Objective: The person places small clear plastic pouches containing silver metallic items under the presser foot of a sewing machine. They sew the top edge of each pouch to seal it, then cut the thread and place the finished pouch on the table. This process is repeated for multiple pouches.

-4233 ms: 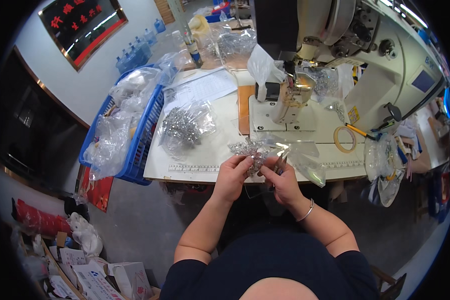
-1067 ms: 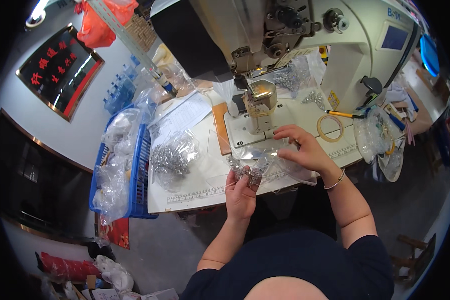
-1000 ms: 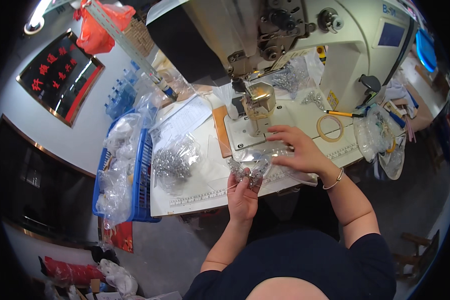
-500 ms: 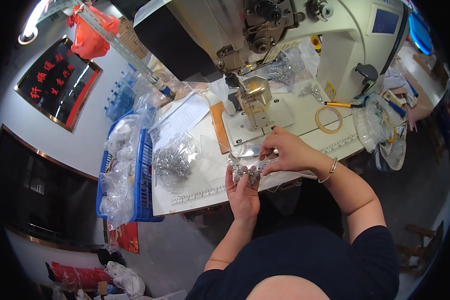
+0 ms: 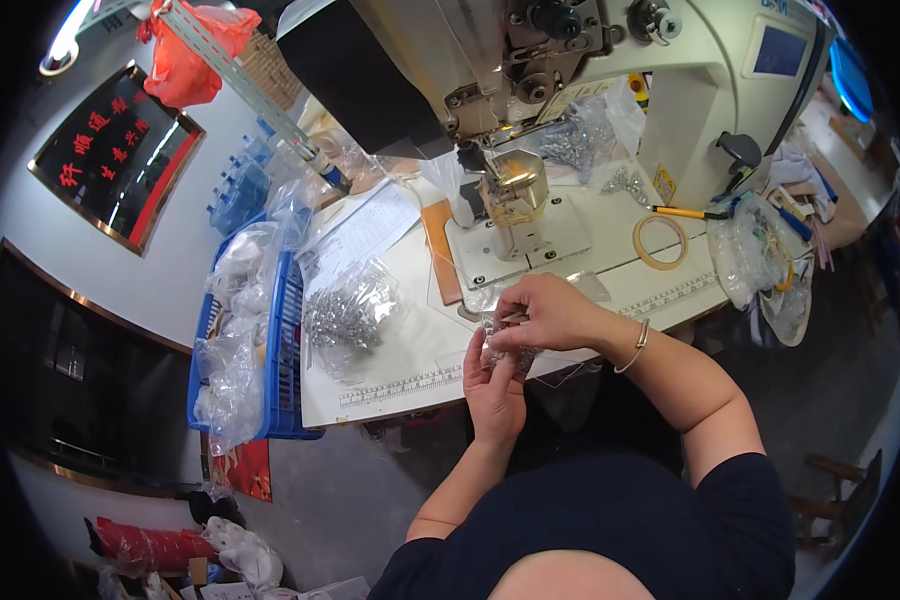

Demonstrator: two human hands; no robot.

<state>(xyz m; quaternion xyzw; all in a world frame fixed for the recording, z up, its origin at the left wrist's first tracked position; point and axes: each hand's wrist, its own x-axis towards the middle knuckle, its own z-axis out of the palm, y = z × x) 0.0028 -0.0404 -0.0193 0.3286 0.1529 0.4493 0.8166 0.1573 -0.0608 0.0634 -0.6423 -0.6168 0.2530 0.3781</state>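
Just off the front edge of the sewing machine table, my two hands meet over a shiny silver clump [image 5: 522, 362], which looks like small silver pieces in clear plastic; most of it is hidden by the fingers. My left hand [image 5: 495, 392] holds it from below, closed round it. From above, my right hand [image 5: 550, 315] reaches across with fingers bent and pinched onto its top. Behind them stands the sewing machine's arm end [image 5: 518, 190] over a metal plate. To the left lies a clear bag of similar silver pieces [image 5: 348, 318].
A blue basket [image 5: 288, 365] full of clear bags stands at the table's left side. On the tabletop are a paper sheet [image 5: 365, 235], an orange-brown strip [image 5: 440, 250], a tape roll [image 5: 660, 242] and an orange pen [image 5: 685, 212]. More silver pieces [image 5: 575, 140] lie behind the machine.
My right hand has moved left and slightly down over the silver clump, now covering most of it. My left hand has shifted a little to the right. The view has tilted slightly.
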